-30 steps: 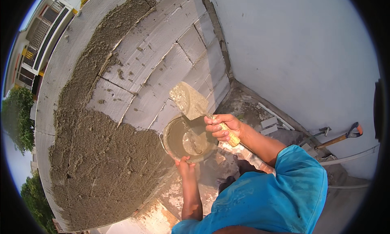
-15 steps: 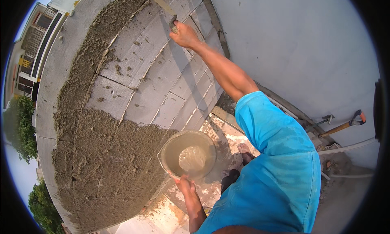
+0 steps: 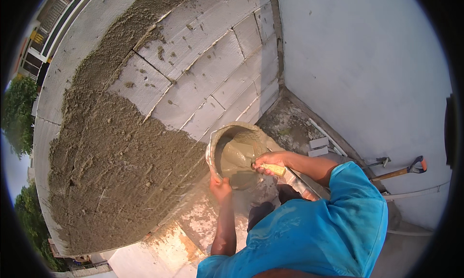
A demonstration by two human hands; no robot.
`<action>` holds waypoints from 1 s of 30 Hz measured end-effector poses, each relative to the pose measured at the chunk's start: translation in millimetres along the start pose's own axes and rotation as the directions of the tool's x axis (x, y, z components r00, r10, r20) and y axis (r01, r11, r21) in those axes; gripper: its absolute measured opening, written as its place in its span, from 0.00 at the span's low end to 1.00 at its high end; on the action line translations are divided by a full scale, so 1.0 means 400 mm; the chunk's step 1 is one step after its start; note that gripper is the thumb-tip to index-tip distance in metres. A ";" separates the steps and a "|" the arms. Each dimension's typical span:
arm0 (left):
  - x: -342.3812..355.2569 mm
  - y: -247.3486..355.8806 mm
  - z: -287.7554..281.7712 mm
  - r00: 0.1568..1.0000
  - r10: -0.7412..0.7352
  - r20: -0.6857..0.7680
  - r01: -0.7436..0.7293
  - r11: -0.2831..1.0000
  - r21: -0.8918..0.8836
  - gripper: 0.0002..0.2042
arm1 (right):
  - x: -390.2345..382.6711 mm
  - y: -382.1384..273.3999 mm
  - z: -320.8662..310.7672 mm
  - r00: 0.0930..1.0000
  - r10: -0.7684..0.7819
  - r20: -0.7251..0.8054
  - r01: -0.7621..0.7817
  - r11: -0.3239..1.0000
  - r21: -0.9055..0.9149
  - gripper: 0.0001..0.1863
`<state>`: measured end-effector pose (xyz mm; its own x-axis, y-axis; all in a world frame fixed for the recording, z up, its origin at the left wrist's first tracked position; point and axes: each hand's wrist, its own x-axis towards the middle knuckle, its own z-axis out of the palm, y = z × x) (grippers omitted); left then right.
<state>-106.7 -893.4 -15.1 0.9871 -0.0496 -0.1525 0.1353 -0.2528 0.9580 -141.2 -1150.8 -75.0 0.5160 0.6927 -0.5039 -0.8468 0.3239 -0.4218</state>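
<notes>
With my left hand (image 3: 221, 189) I grip the near left rim of a mortar-smeared bucket (image 3: 211, 152), which is tilted toward me. Wet grey mortar (image 3: 238, 155) lies inside it. My right hand (image 3: 268, 161) is closed round the yellowish handle of a trowel (image 3: 276, 170) at the bucket's right side. The trowel's blade is down at the mortar and mostly hidden. Just beyond the bucket rises a wall of pale blocks (image 3: 205, 92), its left and lower parts coated with rough mortar (image 3: 116, 167).
A smooth pale wall (image 3: 357, 70) meets the block wall at a corner. Along its foot lie loose block pieces (image 3: 318, 146), a pipe, and a wooden-handled tool (image 3: 394, 174) with an orange-and-black grip. A pale board (image 3: 154, 256) lies low at the left.
My right hand has come down from high on the block wall to the bucket, bringing the trowel into the mortar. The bucket has been raised slightly and tipped, still in my left hand.
</notes>
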 end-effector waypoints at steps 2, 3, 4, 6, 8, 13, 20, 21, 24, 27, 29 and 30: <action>0.026 0.021 -0.004 0.986 -0.166 0.034 0.170 0.963 -0.210 0.25 | -0.029 0.040 -0.019 0.945 -0.147 0.292 0.002 0.897 0.443 0.04; 0.032 0.025 -0.011 0.967 -0.248 0.060 0.255 0.917 -0.307 0.25 | -0.050 0.023 0.022 0.906 -0.257 0.336 0.061 0.866 0.497 0.04; 0.034 0.028 -0.016 0.958 -0.282 0.047 0.278 0.882 -0.381 0.25 | -0.074 0.009 0.067 0.854 -0.366 0.371 0.114 0.825 0.553 0.04; 0.046 0.044 -0.005 0.940 -0.338 0.051 0.314 0.792 -0.523 0.26 | -0.151 -0.062 0.169 0.708 -0.574 0.411 0.244 0.746 0.620 0.04; 0.043 0.019 -0.037 0.938 -0.345 0.048 0.324 0.814 -0.482 0.26 | -0.237 -0.174 0.246 0.532 -0.750 0.393 0.473 0.648 0.597 0.05; -0.056 -0.037 -0.194 0.914 -0.386 -0.124 0.326 0.881 -0.343 0.27 | -0.386 -0.474 0.447 -0.022 -0.996 -0.088 0.975 -0.002 -0.222 0.08; -0.109 -0.062 -0.303 0.914 -0.387 -0.122 0.312 0.863 -0.397 0.30 | -0.329 -0.897 0.239 -0.798 -0.577 -0.173 0.053 0.219 -0.974 0.17; -0.113 -0.059 -0.327 0.909 -0.395 -0.133 0.313 0.857 -0.409 0.30 | -0.291 -0.871 0.224 -0.523 -0.836 -0.169 0.016 0.189 -0.982 0.19; -0.133 -0.080 -0.461 0.910 -0.385 -0.155 0.284 0.849 -0.445 0.31 | 0.067 -0.431 0.392 0.353 -0.834 0.423 0.149 -0.397 -0.906 0.20; -0.101 -0.136 -0.508 0.937 -0.334 -0.100 0.287 0.903 -0.321 0.33 | 0.134 -0.069 0.510 0.830 -0.485 0.275 0.198 -0.206 -0.958 0.24; -0.052 -0.191 -0.526 0.982 -0.171 -0.076 0.152 0.967 -0.203 0.32 | 0.189 0.050 0.474 0.899 -0.434 -0.061 -0.095 -0.059 -0.994 0.26; -0.032 -0.230 -0.535 0.996 -0.043 -0.074 0.033 0.992 -0.125 0.32 | 0.222 0.092 0.457 0.889 -0.426 -0.166 -0.174 0.021 -0.985 0.24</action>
<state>-113.2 -662.9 -49.3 0.9840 0.0325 -0.1752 0.1780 -0.1311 0.9753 -150.1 -959.5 2.3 0.8412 0.3711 -0.3933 0.0197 -0.7480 -0.6634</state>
